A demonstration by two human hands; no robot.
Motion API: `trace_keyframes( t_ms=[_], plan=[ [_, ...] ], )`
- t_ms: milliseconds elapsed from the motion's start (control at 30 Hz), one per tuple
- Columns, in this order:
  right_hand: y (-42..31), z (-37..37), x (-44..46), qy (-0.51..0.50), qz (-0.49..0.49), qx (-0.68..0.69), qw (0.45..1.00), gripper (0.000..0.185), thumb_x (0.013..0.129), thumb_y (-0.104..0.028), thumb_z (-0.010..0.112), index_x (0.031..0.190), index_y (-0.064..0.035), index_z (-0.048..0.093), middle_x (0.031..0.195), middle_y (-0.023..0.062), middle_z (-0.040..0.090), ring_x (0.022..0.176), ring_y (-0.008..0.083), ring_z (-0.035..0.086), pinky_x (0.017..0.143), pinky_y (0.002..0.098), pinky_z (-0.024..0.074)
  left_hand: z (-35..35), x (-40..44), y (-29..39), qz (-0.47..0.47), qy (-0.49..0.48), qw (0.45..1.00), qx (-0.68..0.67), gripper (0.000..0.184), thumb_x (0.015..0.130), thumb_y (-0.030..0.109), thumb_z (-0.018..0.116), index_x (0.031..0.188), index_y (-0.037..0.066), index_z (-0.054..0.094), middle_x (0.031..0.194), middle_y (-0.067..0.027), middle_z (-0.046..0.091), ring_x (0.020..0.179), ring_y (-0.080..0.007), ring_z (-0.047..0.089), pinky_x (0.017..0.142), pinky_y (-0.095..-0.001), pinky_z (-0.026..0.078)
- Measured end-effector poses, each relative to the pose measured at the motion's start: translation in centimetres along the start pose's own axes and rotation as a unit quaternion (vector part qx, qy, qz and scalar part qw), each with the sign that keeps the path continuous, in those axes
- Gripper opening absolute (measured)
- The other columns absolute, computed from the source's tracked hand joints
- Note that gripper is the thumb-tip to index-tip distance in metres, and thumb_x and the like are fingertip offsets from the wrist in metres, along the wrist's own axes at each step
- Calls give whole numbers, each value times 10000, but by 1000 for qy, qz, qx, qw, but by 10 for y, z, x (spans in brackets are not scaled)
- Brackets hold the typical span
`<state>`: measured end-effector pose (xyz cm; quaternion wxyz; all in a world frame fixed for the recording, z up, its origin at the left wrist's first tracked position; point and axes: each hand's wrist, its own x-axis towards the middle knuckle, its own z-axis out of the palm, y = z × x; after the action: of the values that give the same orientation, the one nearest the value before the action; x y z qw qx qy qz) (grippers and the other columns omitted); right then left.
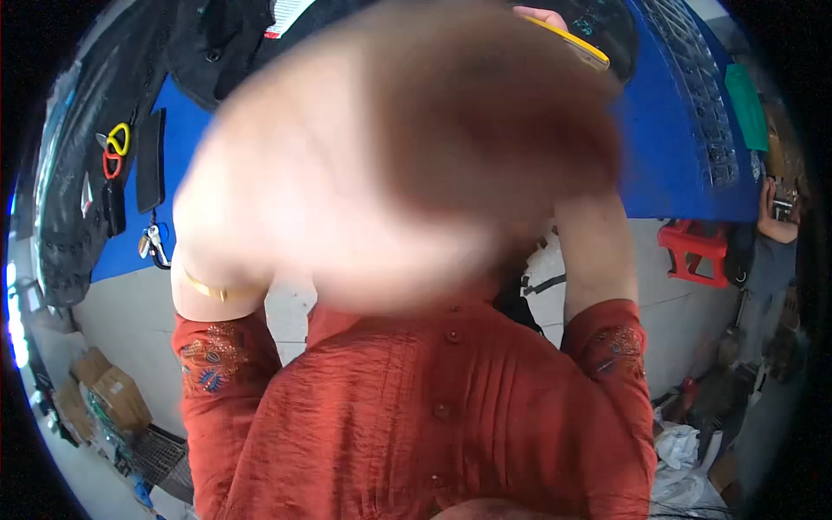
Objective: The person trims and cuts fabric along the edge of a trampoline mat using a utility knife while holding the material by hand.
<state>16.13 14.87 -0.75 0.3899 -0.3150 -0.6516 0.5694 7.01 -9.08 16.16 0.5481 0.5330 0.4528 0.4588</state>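
Close to the camera, my left hand [347,156] fills the upper middle as a large smear, and its fingers cannot be made out. A gold bracelet [206,288] circles that wrist. My right forearm [598,247] runs up behind the blur. At the top, a bit of my right hand [543,16] shows, its fingertips on a slim yellow tool [572,43], perhaps a cutter; the rest is hidden. Black fabric pieces [208,43] lie beyond my hands on the blue table surface [663,130].
Scissors [114,149] with yellow and red handles, a black strap [151,165] and a metal clip [154,243] lie at left. Clear plastic [706,113] covers the right side. A red stool [696,251] stands below, near another person's arm [774,217]. Cardboard boxes [121,397] sit lower left.
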Motion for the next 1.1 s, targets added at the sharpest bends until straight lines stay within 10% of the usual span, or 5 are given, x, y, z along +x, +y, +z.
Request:
trace_keyframes(
  t_ms=[200, 367, 500, 1100],
  plan=[
    [20, -6, 10, -42, -59, 25, 997, 319, 934, -256, 662, 1151, -50, 550, 878, 58, 652, 716, 74, 616, 632, 220, 536, -94, 36, -28, 47, 354, 929, 94, 122, 960, 105, 585, 847, 65, 609, 733, 29, 583, 669, -74, 509, 647, -227, 432],
    [14, -8, 8, -55, -32, 18, 998, 311, 955, -252, 645, 1165, -50, 537, 897, 57, 641, 735, 75, 607, 659, 227, 535, -119, 62, -112, 65, 317, 837, 441, 229, 960, 220, 626, 1052, 11, 639, 818, -48, 632, 745, -146, 571, 703, -308, 486],
    [9, -12, 10, -67, -6, 14, 998, 325, 946, -244, 659, 1168, -41, 536, 900, 57, 634, 742, 84, 604, 667, 241, 534, -103, 68, -136, 39, 339, 794, 503, 265, 889, 252, 684, 932, -3, 625, 897, -221, 641, 893, -407, 629, 802, -478, 521],
    [-30, 16, 16, -179, -17, 18, 983, 288, 951, -308, 668, 1107, -70, 623, 804, 4, 619, 629, 31, 526, 574, 191, 453, -95, 71, -151, 26, 322, 799, 506, 276, 749, 212, 809, 764, 23, 609, 856, -152, 561, 840, -320, 535, 776, -413, 453]
  ],
)
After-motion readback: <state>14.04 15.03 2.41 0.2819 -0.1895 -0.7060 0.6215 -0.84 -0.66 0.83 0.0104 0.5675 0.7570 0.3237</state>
